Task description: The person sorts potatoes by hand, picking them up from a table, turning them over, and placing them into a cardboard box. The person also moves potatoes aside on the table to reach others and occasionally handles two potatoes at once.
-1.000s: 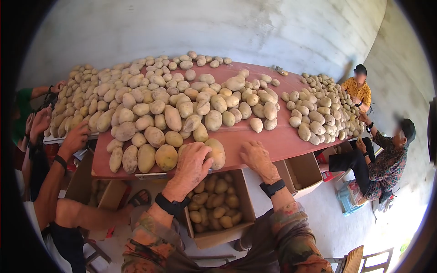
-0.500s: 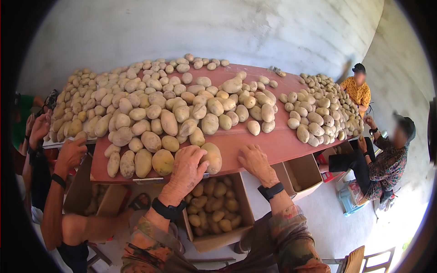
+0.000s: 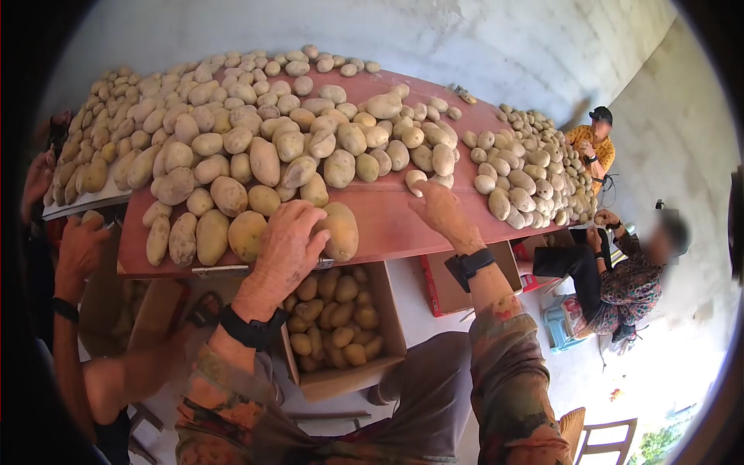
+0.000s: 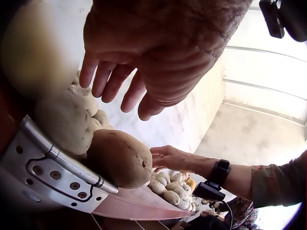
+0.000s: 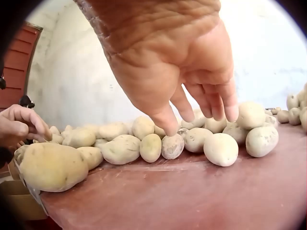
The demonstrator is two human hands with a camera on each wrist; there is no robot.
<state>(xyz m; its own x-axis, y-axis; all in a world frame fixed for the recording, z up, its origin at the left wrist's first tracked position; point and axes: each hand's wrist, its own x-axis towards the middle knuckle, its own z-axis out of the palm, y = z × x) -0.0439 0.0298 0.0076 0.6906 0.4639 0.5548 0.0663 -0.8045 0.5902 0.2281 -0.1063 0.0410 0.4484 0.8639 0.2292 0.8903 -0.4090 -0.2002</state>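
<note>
Many potatoes (image 3: 263,161) lie heaped on the red table (image 3: 387,225). My left hand (image 3: 285,242) is over the table's front edge, beside a large potato (image 3: 339,232); in the left wrist view its fingers (image 4: 108,79) hang relaxed above the potatoes, holding nothing. My right hand (image 3: 443,213) reaches over the tabletop close to a small potato (image 3: 416,182) at the heap's near edge. The right wrist view shows this hand (image 5: 177,72) empty, fingers pointing down above the row of potatoes (image 5: 220,149); whether a fingertip touches one, I cannot tell.
Below the table edge stands a cardboard box (image 3: 349,377) of potatoes, with another box (image 3: 480,273) to its right. A second heap (image 3: 535,174) lies at the table's right. Two people sit at the right; another person's arms (image 3: 74,263) are at the left.
My right hand has moved forward over the table toward the heap's near edge. My left hand has stayed beside the large potato. The head view has shifted.
</note>
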